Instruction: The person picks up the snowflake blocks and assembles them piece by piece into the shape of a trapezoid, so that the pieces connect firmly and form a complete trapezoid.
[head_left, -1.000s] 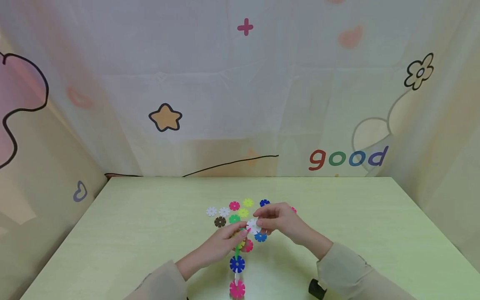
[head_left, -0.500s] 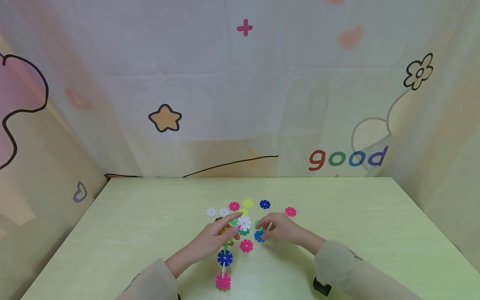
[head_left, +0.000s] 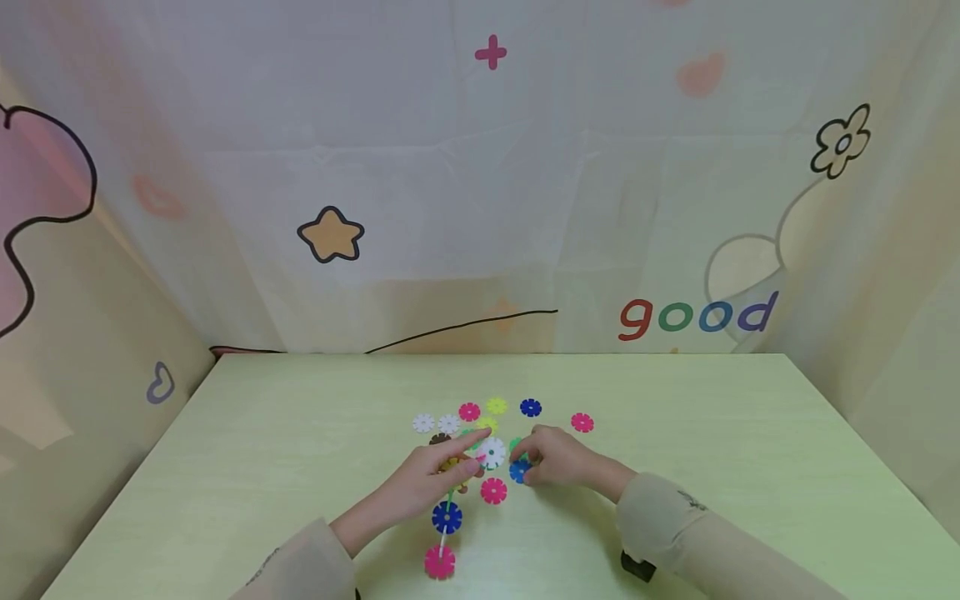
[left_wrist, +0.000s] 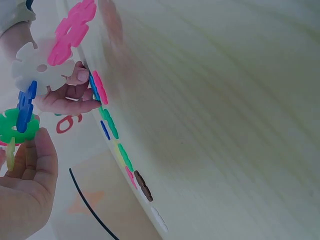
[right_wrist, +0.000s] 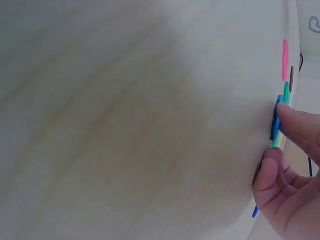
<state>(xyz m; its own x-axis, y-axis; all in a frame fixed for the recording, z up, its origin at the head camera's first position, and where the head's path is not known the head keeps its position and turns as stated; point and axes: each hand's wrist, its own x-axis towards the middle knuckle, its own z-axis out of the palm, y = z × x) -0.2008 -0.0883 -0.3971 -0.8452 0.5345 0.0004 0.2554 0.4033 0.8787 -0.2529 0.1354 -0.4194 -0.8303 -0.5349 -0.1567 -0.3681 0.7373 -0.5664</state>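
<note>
My left hand (head_left: 420,482) grips a chain of slotted plastic snowflake discs above the table. From it hang a dark blue disc (head_left: 447,517) and, lowest, a pink disc (head_left: 440,562). At the chain's other end a white disc (head_left: 492,452) stands out past the fingertips. In the left wrist view, a green disc (left_wrist: 15,127) lies by the left fingers. My right hand (head_left: 564,458) is low over the table, its thumb and curled fingers at a blue snowflake disc (head_left: 520,472). The right wrist view has the thumb against that blue disc (right_wrist: 276,119); the fingers partly hide its surroundings.
Loose discs lie around the hands: a pink one (head_left: 493,491) in front, white ones (head_left: 423,423) at the left, a yellow one (head_left: 497,406) and a dark blue one (head_left: 530,407) behind, another pink disc (head_left: 582,422) to the right. A printed curtain (head_left: 450,208) rises behind the table.
My right hand has let go of the white disc and moved down to the blue disc on the table. My left hand has shifted left with the chain.
</note>
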